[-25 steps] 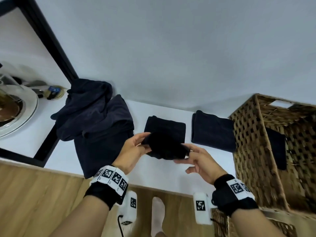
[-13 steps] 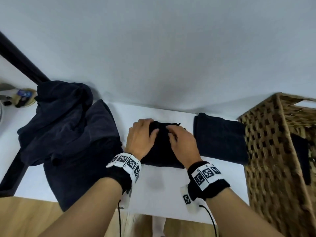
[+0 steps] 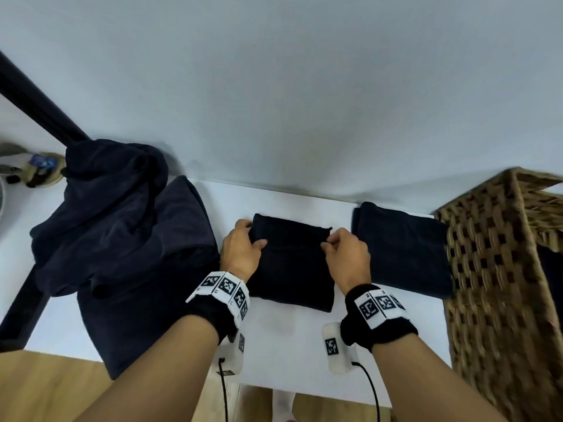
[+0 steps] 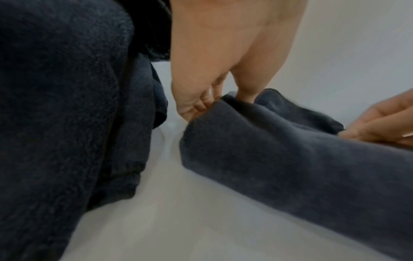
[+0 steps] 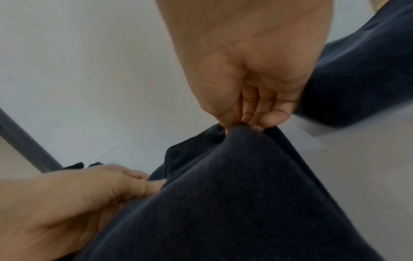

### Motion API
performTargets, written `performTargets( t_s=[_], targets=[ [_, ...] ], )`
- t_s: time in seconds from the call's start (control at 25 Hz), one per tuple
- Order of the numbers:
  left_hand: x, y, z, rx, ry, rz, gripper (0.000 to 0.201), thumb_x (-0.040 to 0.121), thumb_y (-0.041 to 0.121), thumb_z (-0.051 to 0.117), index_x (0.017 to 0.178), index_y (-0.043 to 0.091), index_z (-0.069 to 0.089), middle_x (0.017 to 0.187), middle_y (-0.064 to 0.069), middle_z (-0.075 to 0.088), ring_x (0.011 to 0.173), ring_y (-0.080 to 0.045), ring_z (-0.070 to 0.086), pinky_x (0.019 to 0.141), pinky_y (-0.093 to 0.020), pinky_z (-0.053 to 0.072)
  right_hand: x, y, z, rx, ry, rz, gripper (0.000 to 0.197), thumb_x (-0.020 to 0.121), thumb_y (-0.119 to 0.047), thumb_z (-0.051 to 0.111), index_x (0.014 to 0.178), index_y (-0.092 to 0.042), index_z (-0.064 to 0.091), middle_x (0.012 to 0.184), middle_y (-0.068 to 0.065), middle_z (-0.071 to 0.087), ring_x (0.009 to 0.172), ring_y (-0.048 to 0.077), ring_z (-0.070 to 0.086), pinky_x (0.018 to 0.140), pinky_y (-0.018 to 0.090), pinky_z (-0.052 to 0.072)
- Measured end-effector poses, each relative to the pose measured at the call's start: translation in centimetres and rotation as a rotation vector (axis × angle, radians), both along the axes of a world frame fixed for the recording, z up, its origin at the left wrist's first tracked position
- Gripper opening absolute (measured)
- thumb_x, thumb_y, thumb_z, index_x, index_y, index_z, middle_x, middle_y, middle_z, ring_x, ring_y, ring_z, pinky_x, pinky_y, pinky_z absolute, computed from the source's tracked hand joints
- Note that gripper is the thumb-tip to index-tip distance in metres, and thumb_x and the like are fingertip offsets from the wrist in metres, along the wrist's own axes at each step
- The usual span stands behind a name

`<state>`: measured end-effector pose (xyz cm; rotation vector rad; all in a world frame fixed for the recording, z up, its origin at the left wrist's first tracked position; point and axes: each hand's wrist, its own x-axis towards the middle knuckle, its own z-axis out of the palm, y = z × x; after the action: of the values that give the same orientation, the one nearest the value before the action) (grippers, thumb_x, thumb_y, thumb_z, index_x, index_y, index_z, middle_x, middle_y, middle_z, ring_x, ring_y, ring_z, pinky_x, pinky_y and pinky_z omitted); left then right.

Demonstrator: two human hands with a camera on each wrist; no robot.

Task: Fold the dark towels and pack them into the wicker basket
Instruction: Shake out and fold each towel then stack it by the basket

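Note:
A small dark folded towel (image 3: 292, 266) lies flat on the white table (image 3: 283, 339) in front of me. My left hand (image 3: 243, 248) grips its left edge, thumb on top, fingers curled under (image 4: 201, 104). My right hand (image 3: 344, 248) pinches the right edge of its upper layer (image 5: 252, 121). The same towel (image 4: 290, 159) (image 5: 223, 203) fills both wrist views. A second folded dark towel (image 3: 402, 251) lies to the right, beside the wicker basket (image 3: 499, 269) at the table's right end.
A heap of unfolded dark towels (image 3: 122, 239) covers the table's left part and hangs over the front edge. A black bar (image 3: 36, 108) runs behind it. Small items (image 3: 39, 169) sit at the far left. The grey wall (image 3: 304, 102) rises behind the table.
A second ago both hands held the small towel up off the table. They then laid it down and pressed it, and now have slid apart to its left and right edges.

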<state>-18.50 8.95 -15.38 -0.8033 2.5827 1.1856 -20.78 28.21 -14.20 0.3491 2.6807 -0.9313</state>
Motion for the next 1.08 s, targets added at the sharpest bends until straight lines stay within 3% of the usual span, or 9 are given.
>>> performTargets(
  t_s=[0.08,0.16,0.28,0.4,0.56,0.64,0.8,0.96,1.08],
  targets=[
    [-0.2,-0.4,0.0,-0.020,0.003,0.060,0.034,0.094,0.015,0.060,0.126,0.008,0.052,0.122,-0.014,0.061,0.115,-0.030,0.056,0.089,-0.033,0.044,0.1,0.6,0.4,0.103,-0.013,-0.010,0.008,0.094,-0.019,0.057,0.095,-0.011,0.059,0.095,0.009,0.066,0.092,0.028,0.062,0.071,0.028,0.041],
    [0.0,-0.4,-0.1,-0.029,-0.006,0.085,0.035,0.096,0.024,0.055,0.125,0.005,0.050,0.123,-0.017,0.058,0.116,-0.034,0.054,0.090,-0.038,0.044,0.5,0.7,0.7,0.128,-0.016,-0.002,0.018,0.096,-0.023,0.054,0.107,-0.009,0.056,0.105,0.012,0.065,0.099,0.031,0.060,0.075,0.030,0.039],
    [0.6,0.8,0.4,-0.061,-0.175,0.059,0.063,0.091,0.057,0.049,0.127,0.005,0.044,0.125,-0.016,0.055,0.116,-0.037,0.053,0.093,-0.045,0.046,0.8,-0.5,0.4,-0.054,-0.159,-0.083,0.049,0.091,-0.044,0.059,0.121,-0.005,0.050,0.114,0.010,0.063,0.108,0.029,0.059,0.083,0.030,0.043],
    [0.7,1.7,1.6,-0.035,-0.206,0.040,0.062,0.089,0.060,0.050,0.117,0.005,0.051,0.120,-0.014,0.060,0.112,-0.035,0.056,0.087,-0.036,0.043,1.0,-1.5,0.2,-0.184,-0.268,-0.112,0.048,0.087,-0.042,0.063,0.116,-0.005,0.052,0.115,0.012,0.064,0.106,0.029,0.060,0.091,0.038,0.050],
    [-0.7,5.1,6.1,0.322,0.074,0.144,0.040,0.094,0.049,0.051,0.114,0.014,0.048,0.105,-0.002,0.060,0.104,-0.025,0.057,0.082,-0.029,0.040,-0.3,2.2,5.3,-0.214,0.028,-0.216,0.046,0.088,-0.036,0.065,0.120,-0.008,0.048,0.113,0.013,0.063,0.105,0.031,0.060,0.086,0.031,0.046],
    [-2.3,8.5,8.1,0.408,0.205,0.103,0.038,0.097,0.043,0.048,0.125,0.017,0.044,0.106,0.002,0.058,0.104,-0.020,0.055,0.083,-0.025,0.038,-1.5,6.1,8.1,-0.145,0.200,-0.259,0.044,0.086,-0.036,0.068,0.117,-0.011,0.049,0.106,0.010,0.063,0.102,0.029,0.059,0.079,0.028,0.040],
    [-5.3,15.4,6.9,0.268,0.184,-0.269,0.059,0.099,0.034,0.046,0.149,0.015,0.021,0.145,-0.010,0.040,0.129,-0.029,0.044,0.101,-0.034,0.037,-3.4,14.0,7.6,0.105,0.215,-0.279,0.051,0.086,-0.030,0.069,0.126,-0.008,0.047,0.124,0.016,0.057,0.115,0.034,0.054,0.091,0.035,0.041],
    [-4.6,17.9,2.2,-0.374,0.023,-0.934,0.075,0.097,0.056,0.032,0.154,0.016,0.004,0.163,-0.004,-0.001,0.149,-0.030,0.006,0.111,-0.051,0.026,-2.3,14.9,1.3,0.397,0.259,0.269,0.052,0.098,-0.037,0.042,0.142,-0.011,0.042,0.149,0.015,0.040,0.137,0.031,0.039,0.111,0.043,0.033],
    [-4.6,17.8,0.9,-0.418,-0.111,-0.979,0.081,0.095,0.063,0.022,0.153,0.019,-0.011,0.161,0.003,-0.018,0.149,-0.031,-0.009,0.116,-0.055,0.013,-1.7,15.8,-1.2,0.492,0.080,0.343,0.055,0.102,-0.041,0.021,0.152,-0.019,0.023,0.161,0.002,0.020,0.148,0.017,0.017,0.120,0.040,0.013]
  ],
)
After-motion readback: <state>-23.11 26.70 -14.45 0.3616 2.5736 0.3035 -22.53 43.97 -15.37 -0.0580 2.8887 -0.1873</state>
